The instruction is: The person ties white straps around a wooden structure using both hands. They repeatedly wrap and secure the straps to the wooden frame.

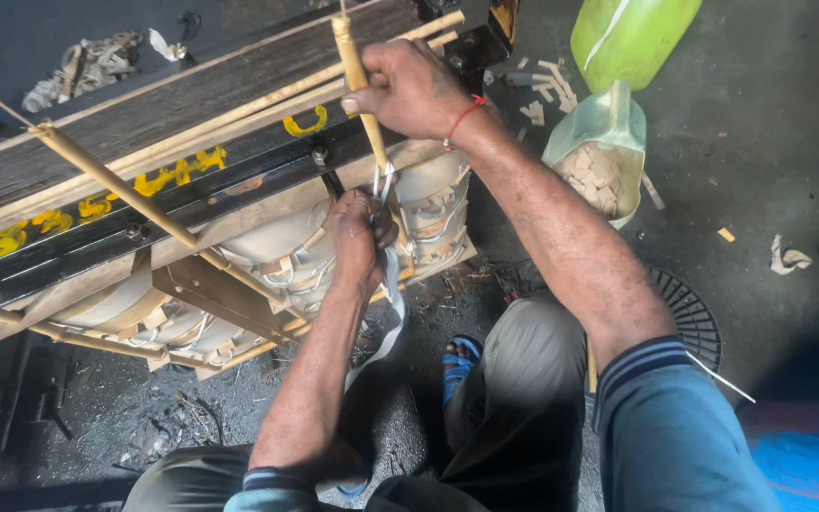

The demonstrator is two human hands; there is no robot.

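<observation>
head view: fingers (pixel 386 81) around bamboo stick (pixel 353 66)

I see a dark, gritty floor (pixel 770 123). Beside the round black grate (pixel 694 318) lies a green scoop (pixel 604 142) of wood chips; beyond it, loose wood scraps (pixel 542 90).

Upright bamboo stick (pixel 360 90), pale hanging strip (pixel 391 303)
</observation>
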